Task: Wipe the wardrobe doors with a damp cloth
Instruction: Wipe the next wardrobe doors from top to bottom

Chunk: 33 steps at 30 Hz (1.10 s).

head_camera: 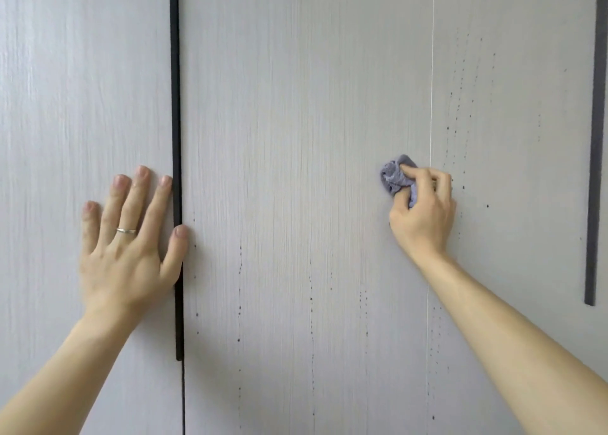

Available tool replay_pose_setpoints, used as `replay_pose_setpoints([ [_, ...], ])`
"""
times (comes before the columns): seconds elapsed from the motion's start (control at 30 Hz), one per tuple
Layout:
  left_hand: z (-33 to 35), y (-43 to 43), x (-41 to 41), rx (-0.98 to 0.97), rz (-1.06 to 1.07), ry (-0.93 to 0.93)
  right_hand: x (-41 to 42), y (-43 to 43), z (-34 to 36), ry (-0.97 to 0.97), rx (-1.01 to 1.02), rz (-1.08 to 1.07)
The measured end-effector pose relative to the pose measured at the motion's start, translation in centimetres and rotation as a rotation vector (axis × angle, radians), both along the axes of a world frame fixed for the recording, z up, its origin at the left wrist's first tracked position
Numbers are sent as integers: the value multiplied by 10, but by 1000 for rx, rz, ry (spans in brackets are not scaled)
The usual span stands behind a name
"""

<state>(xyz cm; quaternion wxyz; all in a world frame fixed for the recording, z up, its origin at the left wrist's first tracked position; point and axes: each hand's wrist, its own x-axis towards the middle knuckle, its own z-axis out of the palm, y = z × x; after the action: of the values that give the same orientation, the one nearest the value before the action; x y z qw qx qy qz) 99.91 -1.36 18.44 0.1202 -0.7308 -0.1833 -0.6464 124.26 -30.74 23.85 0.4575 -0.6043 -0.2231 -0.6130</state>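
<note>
Against the pale, wood-grained wardrobe doors (296, 105), both hands are raised at about the same height. The left hand (128, 240) lies flat on the leftmost panel with its fingers straight and slightly spread (released, grasping nothing). A ring (126, 231) sits on one finger. Just beside its index finger runs a dark vertical strip (176, 122), and the thumb reaches across that strip to touch the edge of the next panel.

The right hand (424, 210) is well apart from the left, on the far side of the middle panel. Its fingers and thumb are curled round a bunched lilac-blue cloth (396, 176). The cloth protrudes above and to the left of the knuckles and is held against the door surface. A thin pale seam (431, 72) runs vertically just behind this hand's fingers.

Small dark specks (459, 105) in broken vertical trails mark the surface above and to the right of the right hand. More lie below, between the two forearms. A second dark strip (594, 171) stands further to the right of the right hand.
</note>
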Motion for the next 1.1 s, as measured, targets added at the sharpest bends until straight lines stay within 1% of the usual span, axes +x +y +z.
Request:
replay_pose_setpoints([
  [0.07, 1, -1, 1, -11, 1, 0, 6, -2, -1, -3, 17, 10],
  [0.17, -3, -5, 1, -47, -16, -12, 5, 0, -43, -8, 45, 41],
  [0.23, -19, -10, 2, -118, -25, -21, -3, 2, -89, -32, -30, 49],
  [0.3, -44, -15, 4, -181, -17, -29, -15, 6, -122, -72, -159, 66],
  [0.37, -60, -17, 6, -199, -9, -30, -20, 5, -119, -101, -240, 76],
  [0.4, -63, -16, 6, -196, -3, -31, -21, 6, -107, -95, -245, 87],
  [0.47, -62, -15, 6, -184, 0, -32, -22, 8, -80, -33, -174, 120],
  [0.53, -61, -14, 6, -175, 4, -42, -24, 12, -62, 32, -50, 174],
  [0.6, -63, -13, 7, -160, 12, -42, -29, 20, -73, 47, -9, 178],
  [0.67, -64, -12, 8, -139, 13, -47, -37, 30, -110, -30, -127, 149],
  [0.73, -64, -9, 8, -125, 25, -53, -47, 34, -146, -166, -331, 74],
  [0.77, -66, -8, 8, -110, 33, -61, -49, 33, -151, -207, -404, 30],
  [0.8, -67, -7, 9, -92, 36, -69, -49, 32, -144, -216, -420, 8],
  [0.83, -67, -6, 10, -85, 37, -73, -49, 33, -128, -191, -382, 2],
  [0.93, -67, -3, 10, -86, 41, -74, -51, 42, -75, -30, -174, 35],
  [1.0, -67, -4, 10, -86, 43, -65, -54, 49, -62, 5, -96, 89],
  [1.03, -67, -4, 10, -85, 44, -65, -56, 53, -67, -4, -96, 95],
  [1.1, -68, -3, 10, -64, 51, -79, -61, 59, -100, -102, -201, 71],
])
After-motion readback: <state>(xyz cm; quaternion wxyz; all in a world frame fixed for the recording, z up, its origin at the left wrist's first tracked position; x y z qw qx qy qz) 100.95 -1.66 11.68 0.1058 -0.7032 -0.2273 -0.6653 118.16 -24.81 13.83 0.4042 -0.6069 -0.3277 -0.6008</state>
